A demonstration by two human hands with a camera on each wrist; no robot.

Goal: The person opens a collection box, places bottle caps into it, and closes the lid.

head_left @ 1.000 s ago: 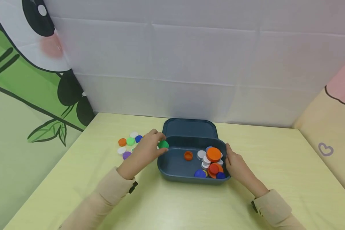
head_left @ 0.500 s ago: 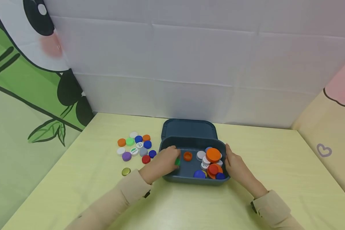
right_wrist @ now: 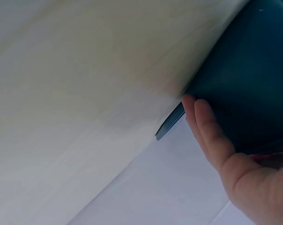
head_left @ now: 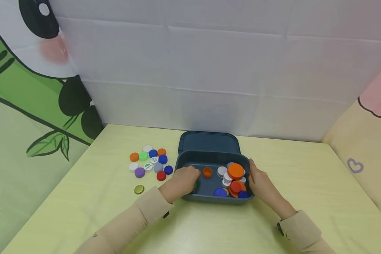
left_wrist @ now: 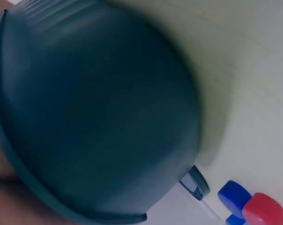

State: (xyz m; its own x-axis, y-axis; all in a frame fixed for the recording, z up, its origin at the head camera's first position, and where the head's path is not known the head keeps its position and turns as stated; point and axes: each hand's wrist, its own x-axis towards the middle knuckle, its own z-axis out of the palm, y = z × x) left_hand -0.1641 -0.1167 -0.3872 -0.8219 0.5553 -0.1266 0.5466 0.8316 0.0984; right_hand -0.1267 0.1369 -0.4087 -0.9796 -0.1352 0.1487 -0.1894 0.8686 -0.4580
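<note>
A dark blue lunch box stands on the table, several bottle caps heaped in its right half. My left hand reaches over its left wall, fingers down inside. A sliver of a green bottle cap shows at these fingers, mostly hidden by the hand. An orange cap lies hollow side up just right of them. In the left wrist view the box's outer wall hides the fingertips. My right hand rests against the box's right end. Its straight fingers lie along the outer wall in the right wrist view.
Left of the box several loose caps lie together, among them a purple cap, a red cap and a gold crown cap. The box's lid lies behind it. A pale sheet hangs at the table's back edge.
My left hand has carried the green cap rightward over the box's left rim and down inside, uncovering the loose caps at left. My right hand has kept its place at the box's right end.
</note>
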